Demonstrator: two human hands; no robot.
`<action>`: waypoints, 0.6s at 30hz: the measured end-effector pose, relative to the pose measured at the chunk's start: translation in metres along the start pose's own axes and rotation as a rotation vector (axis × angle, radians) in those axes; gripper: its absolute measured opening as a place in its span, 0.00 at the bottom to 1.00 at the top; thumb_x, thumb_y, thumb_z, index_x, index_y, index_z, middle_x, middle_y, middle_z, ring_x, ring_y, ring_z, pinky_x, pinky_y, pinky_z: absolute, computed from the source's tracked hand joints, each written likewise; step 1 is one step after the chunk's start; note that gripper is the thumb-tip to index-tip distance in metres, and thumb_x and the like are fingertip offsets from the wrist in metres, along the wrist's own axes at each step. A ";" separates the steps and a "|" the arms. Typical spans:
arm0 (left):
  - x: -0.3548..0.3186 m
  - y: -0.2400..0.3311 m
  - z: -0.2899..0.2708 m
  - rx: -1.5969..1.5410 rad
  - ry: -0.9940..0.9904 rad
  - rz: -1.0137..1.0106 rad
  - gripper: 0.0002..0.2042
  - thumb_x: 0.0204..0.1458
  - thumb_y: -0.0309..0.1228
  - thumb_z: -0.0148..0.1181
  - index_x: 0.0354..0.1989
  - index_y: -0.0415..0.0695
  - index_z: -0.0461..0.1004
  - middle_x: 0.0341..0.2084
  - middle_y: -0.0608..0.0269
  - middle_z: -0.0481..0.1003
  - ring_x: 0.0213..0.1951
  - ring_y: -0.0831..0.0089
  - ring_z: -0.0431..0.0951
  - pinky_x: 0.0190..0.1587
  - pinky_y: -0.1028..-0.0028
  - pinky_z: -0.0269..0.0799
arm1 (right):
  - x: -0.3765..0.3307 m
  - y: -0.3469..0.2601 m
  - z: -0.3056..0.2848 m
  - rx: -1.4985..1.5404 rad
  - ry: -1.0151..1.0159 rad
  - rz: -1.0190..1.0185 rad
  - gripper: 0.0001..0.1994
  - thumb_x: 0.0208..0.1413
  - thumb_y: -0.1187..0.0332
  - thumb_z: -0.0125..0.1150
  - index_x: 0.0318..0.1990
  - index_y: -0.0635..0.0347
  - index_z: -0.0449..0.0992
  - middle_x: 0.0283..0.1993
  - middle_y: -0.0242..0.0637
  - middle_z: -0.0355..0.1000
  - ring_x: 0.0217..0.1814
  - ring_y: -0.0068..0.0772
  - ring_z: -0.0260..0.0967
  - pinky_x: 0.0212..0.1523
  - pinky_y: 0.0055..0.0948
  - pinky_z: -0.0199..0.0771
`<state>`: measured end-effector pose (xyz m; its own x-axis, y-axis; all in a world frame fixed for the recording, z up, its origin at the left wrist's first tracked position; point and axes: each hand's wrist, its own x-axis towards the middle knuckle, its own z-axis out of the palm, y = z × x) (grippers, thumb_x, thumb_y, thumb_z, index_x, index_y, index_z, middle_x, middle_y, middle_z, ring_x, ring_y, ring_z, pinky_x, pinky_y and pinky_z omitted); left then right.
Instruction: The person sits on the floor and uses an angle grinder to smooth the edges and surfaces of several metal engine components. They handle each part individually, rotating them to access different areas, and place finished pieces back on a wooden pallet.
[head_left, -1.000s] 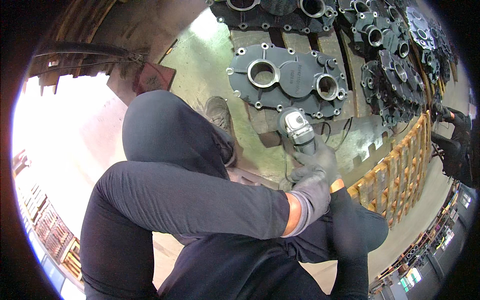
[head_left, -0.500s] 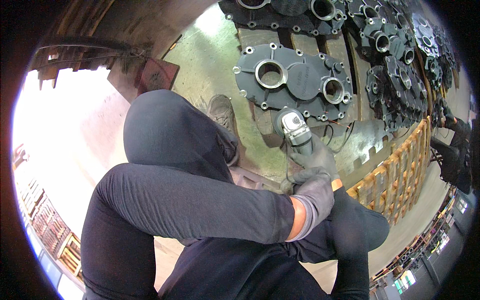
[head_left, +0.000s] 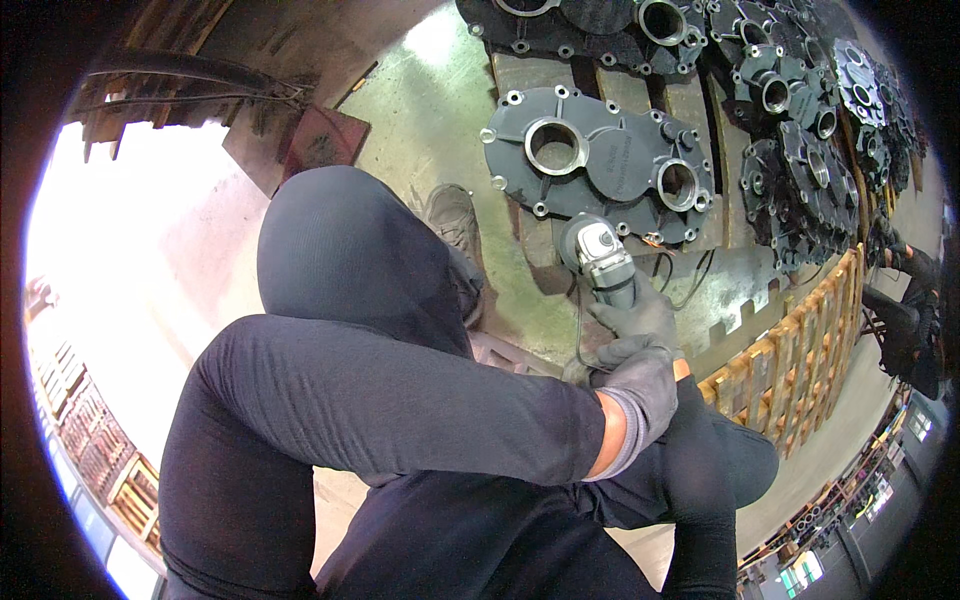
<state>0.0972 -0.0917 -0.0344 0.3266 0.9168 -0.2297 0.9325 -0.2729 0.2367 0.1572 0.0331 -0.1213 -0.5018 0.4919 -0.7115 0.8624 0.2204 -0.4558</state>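
My right hand [head_left: 643,315], in a grey glove, is wrapped round the body of an angle grinder [head_left: 604,262]. The grinder's round disc end is at the near edge of a dark grey metal housing cover [head_left: 615,165]; whether they touch I cannot tell. This cover lies flat, with two large bright-rimmed bores and a row of bolt holes round its edge. Across my body reaches my left arm, its gloved left hand [head_left: 642,380] closed beside my right wrist; what its fingers grip is hidden. Small orange streaks show by the cover's near edge.
Wooden pallet boards [head_left: 535,235] bear the cover. More dark covers [head_left: 800,180] lie behind and to the right. A slatted wooden pallet [head_left: 790,340] stands at right, near another person's legs [head_left: 905,305]. A dark cord [head_left: 690,285] loops below the cover. My shoe [head_left: 452,215] is left of it.
The view has shifted slightly, so the covers appear a little further right and lower. The grinder stays at the cover's near edge. Both hands keep their hold, and the orange streaks look different.
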 end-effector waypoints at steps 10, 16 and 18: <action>0.025 0.033 0.047 0.056 0.154 -0.053 0.01 0.43 0.29 0.68 0.23 0.49 0.85 0.16 0.69 0.74 0.18 0.65 0.73 0.23 0.60 0.68 | -0.005 -0.043 0.009 -0.192 -0.067 0.000 0.41 0.48 0.55 0.84 0.71 0.51 0.74 0.61 0.50 0.82 0.63 0.50 0.82 0.62 0.47 0.80; 0.009 -0.004 0.001 -0.081 0.160 -0.002 0.02 0.43 0.28 0.67 0.23 0.48 0.85 0.18 0.66 0.76 0.20 0.65 0.75 0.25 0.62 0.69 | 0.002 -0.047 0.017 -0.162 -0.052 -0.115 0.41 0.47 0.56 0.85 0.70 0.56 0.75 0.54 0.53 0.84 0.56 0.55 0.84 0.58 0.47 0.81; 0.010 -0.009 -0.003 -0.130 0.135 0.022 0.02 0.44 0.28 0.67 0.24 0.48 0.85 0.19 0.66 0.77 0.21 0.65 0.75 0.25 0.62 0.70 | 0.007 -0.046 0.019 -0.139 -0.045 -0.133 0.40 0.47 0.57 0.85 0.69 0.56 0.76 0.53 0.53 0.84 0.56 0.55 0.84 0.57 0.47 0.82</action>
<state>0.0919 -0.0792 -0.0361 0.3150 0.9441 -0.0966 0.8948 -0.2615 0.3620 0.1129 0.0101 -0.1153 -0.6121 0.4134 -0.6741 0.7874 0.3972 -0.4714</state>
